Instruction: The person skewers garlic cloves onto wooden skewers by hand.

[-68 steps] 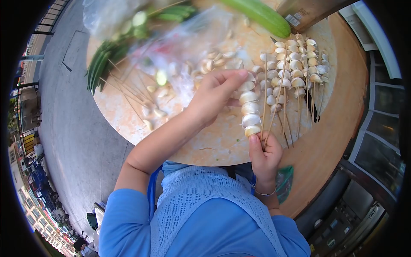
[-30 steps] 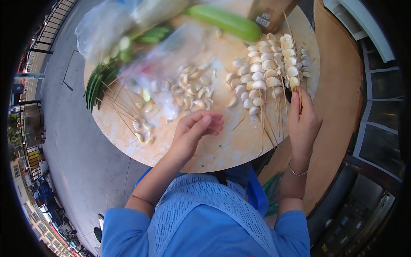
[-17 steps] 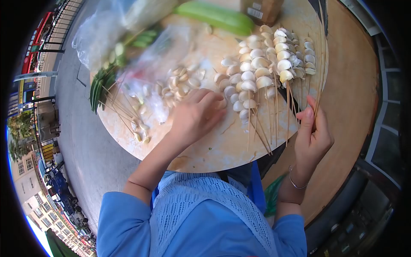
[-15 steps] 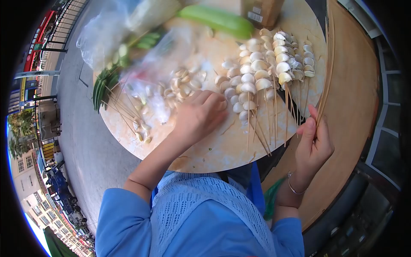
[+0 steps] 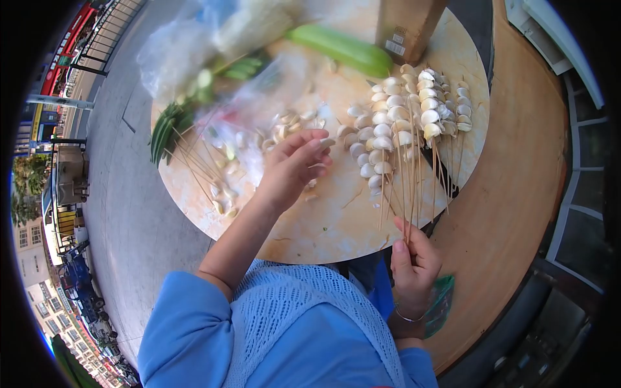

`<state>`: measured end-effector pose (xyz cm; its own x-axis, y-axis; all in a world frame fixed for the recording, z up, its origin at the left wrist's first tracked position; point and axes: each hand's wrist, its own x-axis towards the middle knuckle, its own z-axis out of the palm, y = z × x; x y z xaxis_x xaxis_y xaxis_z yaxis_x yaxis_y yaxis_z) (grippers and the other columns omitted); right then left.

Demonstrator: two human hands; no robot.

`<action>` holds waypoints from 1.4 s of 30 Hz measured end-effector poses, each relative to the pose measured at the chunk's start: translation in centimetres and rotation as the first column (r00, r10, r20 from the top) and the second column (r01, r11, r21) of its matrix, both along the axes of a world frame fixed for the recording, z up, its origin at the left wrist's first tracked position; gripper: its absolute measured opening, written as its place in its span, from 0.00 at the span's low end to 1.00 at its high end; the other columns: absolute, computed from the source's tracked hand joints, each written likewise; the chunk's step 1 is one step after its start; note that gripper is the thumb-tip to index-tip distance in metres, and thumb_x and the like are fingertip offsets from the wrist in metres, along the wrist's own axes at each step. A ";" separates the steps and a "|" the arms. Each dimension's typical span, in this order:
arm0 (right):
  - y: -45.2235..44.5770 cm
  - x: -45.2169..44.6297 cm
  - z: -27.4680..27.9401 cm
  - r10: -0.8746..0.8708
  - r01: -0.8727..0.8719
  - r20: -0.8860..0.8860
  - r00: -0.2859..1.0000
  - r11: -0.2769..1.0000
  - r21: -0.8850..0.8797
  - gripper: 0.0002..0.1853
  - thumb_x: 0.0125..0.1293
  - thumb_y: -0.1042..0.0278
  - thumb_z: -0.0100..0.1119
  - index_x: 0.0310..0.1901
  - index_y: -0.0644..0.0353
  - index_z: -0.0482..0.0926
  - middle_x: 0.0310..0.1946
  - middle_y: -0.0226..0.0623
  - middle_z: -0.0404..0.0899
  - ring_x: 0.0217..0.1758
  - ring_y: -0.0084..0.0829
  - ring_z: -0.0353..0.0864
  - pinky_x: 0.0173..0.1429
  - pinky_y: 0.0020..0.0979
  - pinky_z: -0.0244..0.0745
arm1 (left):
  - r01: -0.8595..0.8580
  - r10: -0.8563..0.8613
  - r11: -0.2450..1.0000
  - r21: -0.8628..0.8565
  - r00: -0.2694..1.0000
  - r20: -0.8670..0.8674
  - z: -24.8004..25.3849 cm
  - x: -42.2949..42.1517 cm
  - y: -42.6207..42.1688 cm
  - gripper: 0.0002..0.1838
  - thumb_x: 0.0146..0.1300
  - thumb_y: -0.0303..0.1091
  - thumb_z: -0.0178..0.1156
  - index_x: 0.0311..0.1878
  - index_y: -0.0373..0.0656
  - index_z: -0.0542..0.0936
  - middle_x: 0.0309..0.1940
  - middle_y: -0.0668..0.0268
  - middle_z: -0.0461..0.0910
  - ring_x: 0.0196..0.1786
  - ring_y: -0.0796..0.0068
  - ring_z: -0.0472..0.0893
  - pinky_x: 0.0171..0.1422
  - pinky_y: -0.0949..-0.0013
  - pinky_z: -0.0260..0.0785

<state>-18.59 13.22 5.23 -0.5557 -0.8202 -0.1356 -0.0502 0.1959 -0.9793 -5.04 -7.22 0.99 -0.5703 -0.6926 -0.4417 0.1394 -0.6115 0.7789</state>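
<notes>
Over the near middle of the round table (image 5: 284, 239), my left hand (image 5: 288, 169) pinches a pale garlic clove (image 5: 327, 143) between thumb and fingertips. My right hand (image 5: 416, 265) is below the table's edge, its fingers closed on thin bamboo skewers (image 5: 405, 223) that point up and away. Just beyond those lie rows of skewered garlic cloves (image 5: 380, 142), their bare stick ends toward me. To the left of the rows, loose peeled cloves (image 5: 284, 126) are scattered, partly behind my left hand.
A long green vegetable (image 5: 339, 50) and a brown box (image 5: 406, 29) stand at the far side. Clear plastic bags (image 5: 178, 61) lie at the far left. Dark green vegetables on skewers (image 5: 167, 132) rest at the left edge. A wooden surface (image 5: 517, 161) runs along the right.
My left hand has turned and lifted slightly, showing the clove in its fingertips. My right hand has moved left and toward me, bringing the skewers over beside the garlic rows.
</notes>
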 end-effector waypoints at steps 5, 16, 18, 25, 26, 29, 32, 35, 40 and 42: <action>-1.9 2.9 -0.1 0.182 -0.189 0.145 0.972 0.981 0.036 0.16 0.61 0.75 0.53 0.51 0.70 0.69 0.10 0.25 0.65 0.15 0.12 0.60 0.21 0.16 0.55 | 0.009 0.024 0.985 0.173 0.983 -0.184 0.3 1.9 -0.2 0.13 0.63 0.36 0.52 0.49 0.42 0.71 0.33 0.66 0.76 0.34 0.77 0.77 0.34 0.75 0.69; -2.6 7.4 0.9 0.189 -0.220 0.364 0.912 0.975 0.045 0.08 0.62 0.77 0.51 0.43 0.66 0.68 0.12 0.21 0.64 0.14 0.09 0.58 0.19 0.15 0.51 | -0.138 0.204 0.955 0.263 0.948 -0.243 1.7 4.7 0.4 0.13 0.63 0.37 0.52 0.49 0.45 0.71 0.34 0.64 0.77 0.36 0.75 0.78 0.34 0.75 0.71; -2.7 7.7 1.0 0.183 -0.214 0.341 0.922 0.975 0.056 0.09 0.62 0.77 0.51 0.44 0.66 0.68 0.12 0.21 0.65 0.14 0.09 0.59 0.19 0.15 0.52 | -0.104 0.181 0.963 0.250 0.934 -0.309 1.1 5.0 0.3 0.12 0.63 0.36 0.51 0.49 0.45 0.71 0.34 0.63 0.77 0.36 0.74 0.78 0.34 0.75 0.71; -2.8 7.8 0.5 0.163 -0.194 0.300 0.940 0.978 0.076 0.11 0.62 0.77 0.50 0.46 0.67 0.69 0.11 0.22 0.66 0.13 0.09 0.59 0.18 0.16 0.52 | -0.089 0.177 0.960 0.265 0.927 -0.330 0.0 5.1 0.1 0.10 0.64 0.35 0.50 0.47 0.44 0.71 0.34 0.61 0.77 0.35 0.73 0.79 0.32 0.76 0.71; -2.9 7.8 0.4 0.160 -0.193 0.301 0.940 0.978 0.082 0.11 0.62 0.77 0.50 0.46 0.67 0.69 0.11 0.22 0.66 0.13 0.09 0.59 0.18 0.16 0.52 | -0.087 0.175 0.960 0.266 0.929 -0.326 -0.1 5.0 0.0 0.10 0.64 0.35 0.50 0.47 0.44 0.71 0.34 0.61 0.77 0.35 0.73 0.79 0.32 0.76 0.71; -3.3 7.7 0.3 0.150 -0.189 0.323 0.934 0.978 0.092 0.10 0.62 0.77 0.50 0.46 0.67 0.69 0.11 0.22 0.65 0.13 0.09 0.59 0.18 0.16 0.51 | -0.087 0.175 0.960 0.266 0.928 -0.330 -0.3 5.0 -0.2 0.10 0.64 0.35 0.50 0.46 0.43 0.71 0.34 0.61 0.78 0.35 0.73 0.79 0.32 0.76 0.71; -3.5 7.6 0.2 0.159 -0.196 0.296 0.942 0.975 0.101 0.10 0.62 0.77 0.51 0.45 0.67 0.69 0.11 0.21 0.65 0.13 0.09 0.59 0.17 0.15 0.50 | -0.106 0.183 0.965 0.240 0.928 -0.323 -0.3 5.1 -0.4 0.10 0.64 0.34 0.51 0.45 0.42 0.72 0.34 0.61 0.78 0.35 0.73 0.79 0.32 0.76 0.72; -3.6 7.6 0.2 0.153 -0.191 0.268 0.951 0.974 0.121 0.10 0.62 0.77 0.51 0.45 0.66 0.70 0.11 0.20 0.64 0.13 0.08 0.56 0.17 0.16 0.48 | -0.146 0.182 0.978 0.149 0.946 -0.267 -0.1 5.1 -0.5 0.10 0.63 0.34 0.52 0.44 0.40 0.73 0.34 0.60 0.78 0.35 0.74 0.79 0.33 0.77 0.73; -3.8 7.5 0.2 0.159 -0.194 0.279 0.947 0.975 0.105 0.09 0.62 0.77 0.51 0.44 0.66 0.69 0.11 0.18 0.60 0.14 0.07 0.52 0.18 0.17 0.44 | -0.164 0.166 0.986 0.030 0.972 -0.165 0.0 5.1 -0.4 0.10 0.63 0.34 0.54 0.43 0.38 0.75 0.34 0.60 0.79 0.34 0.76 0.79 0.33 0.76 0.74; -3.8 7.5 0.3 0.154 -0.191 0.283 0.947 0.976 0.107 0.09 0.62 0.77 0.51 0.44 0.66 0.69 0.11 0.18 0.60 0.14 0.07 0.52 0.18 0.17 0.44 | -0.159 0.154 0.987 -0.029 0.978 -0.139 -0.4 5.0 -0.3 0.10 0.62 0.33 0.54 0.42 0.38 0.75 0.34 0.61 0.79 0.33 0.77 0.79 0.32 0.77 0.73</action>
